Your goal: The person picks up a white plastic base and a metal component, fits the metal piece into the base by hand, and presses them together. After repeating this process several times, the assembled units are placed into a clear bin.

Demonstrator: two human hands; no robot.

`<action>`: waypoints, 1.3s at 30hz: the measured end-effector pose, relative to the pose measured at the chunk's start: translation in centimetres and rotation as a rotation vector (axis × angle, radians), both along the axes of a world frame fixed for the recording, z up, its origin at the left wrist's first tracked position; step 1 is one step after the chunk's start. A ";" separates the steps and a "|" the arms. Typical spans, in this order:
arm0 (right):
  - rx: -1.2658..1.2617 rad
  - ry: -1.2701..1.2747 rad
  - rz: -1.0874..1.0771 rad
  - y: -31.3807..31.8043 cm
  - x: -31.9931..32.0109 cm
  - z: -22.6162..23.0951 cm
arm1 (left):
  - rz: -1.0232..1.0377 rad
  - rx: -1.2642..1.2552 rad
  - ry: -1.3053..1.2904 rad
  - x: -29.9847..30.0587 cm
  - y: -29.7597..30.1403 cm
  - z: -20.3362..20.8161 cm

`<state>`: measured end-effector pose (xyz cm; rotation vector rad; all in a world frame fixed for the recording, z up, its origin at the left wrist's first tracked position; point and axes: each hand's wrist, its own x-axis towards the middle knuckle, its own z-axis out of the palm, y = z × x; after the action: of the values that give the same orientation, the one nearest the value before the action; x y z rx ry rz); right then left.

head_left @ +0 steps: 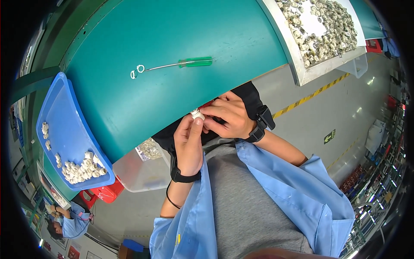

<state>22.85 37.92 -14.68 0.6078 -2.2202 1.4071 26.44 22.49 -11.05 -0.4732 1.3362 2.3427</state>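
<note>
Just off the table's near edge, my left hand (pixel 189 140) pinches a small white cylindrical part (pixel 197 115) between thumb and fingers. My right hand (pixel 229 115) closes on the same part from the right, its fingertips against the upper side. Some of the right fingers are hidden behind the hand. On the green table (pixel 142 34) lies a screwdriver (pixel 196 62) with a green handle, its shaft pointing left. Close to its tip are two small white rings, one ring (pixel 140 68) slightly above the other ring (pixel 133 74).
A blue tray (pixel 71 116) at the left holds several white cylindrical parts (pixel 84 167). At the far right, a metal-edged tray (pixel 297 71) is filled with small cream and metallic pieces. Below the table edge sits a clear bin (pixel 144 175). Another person (pixel 74 220) works at lower left.
</note>
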 end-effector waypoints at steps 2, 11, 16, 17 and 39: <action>0.004 0.007 -0.003 -0.1 0.0 -0.1 | -0.002 -0.019 0.006 0.0 -0.1 0.0; -0.017 -0.075 0.012 -0.3 0.8 -0.5 | -0.016 -0.185 0.092 -0.2 0.0 0.1; 0.014 -0.078 0.027 -0.3 0.9 -0.5 | -0.030 -0.260 0.083 -0.3 0.0 0.3; 0.019 -0.082 0.029 -0.3 0.9 -0.5 | -0.032 -0.260 0.082 -0.3 0.0 0.4; 0.070 0.024 0.170 6.2 0.4 8.1 | -0.196 -0.490 0.399 -1.3 -0.2 9.5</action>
<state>23.21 44.12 -6.58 0.8509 -2.2519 1.3994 25.16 22.25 -1.58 0.0049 2.0549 2.0031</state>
